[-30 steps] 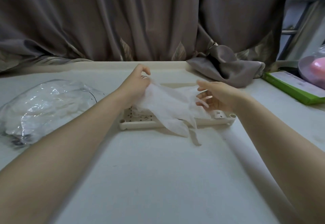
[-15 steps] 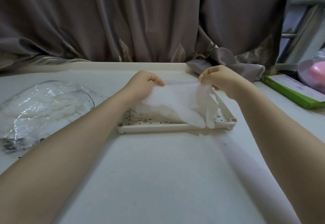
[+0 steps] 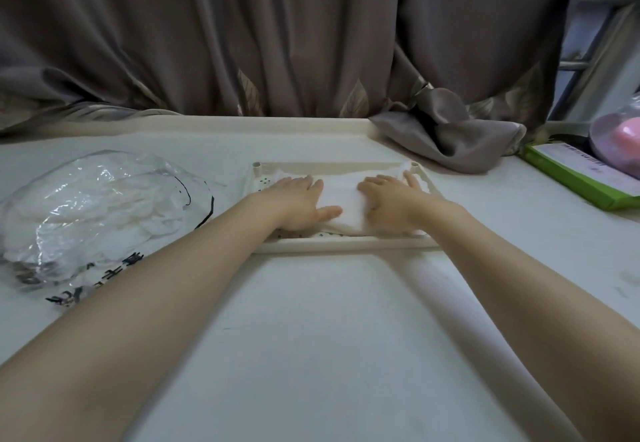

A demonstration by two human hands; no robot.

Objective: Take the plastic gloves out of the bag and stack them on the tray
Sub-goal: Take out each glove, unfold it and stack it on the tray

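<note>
Plastic gloves lie stacked flat inside the tray. The left hand and right hand press on the stack with fingers straight, gripping nothing. The bag lies left of the tray.

Gloves lie in the tray; the bag sits left of it.
</note>
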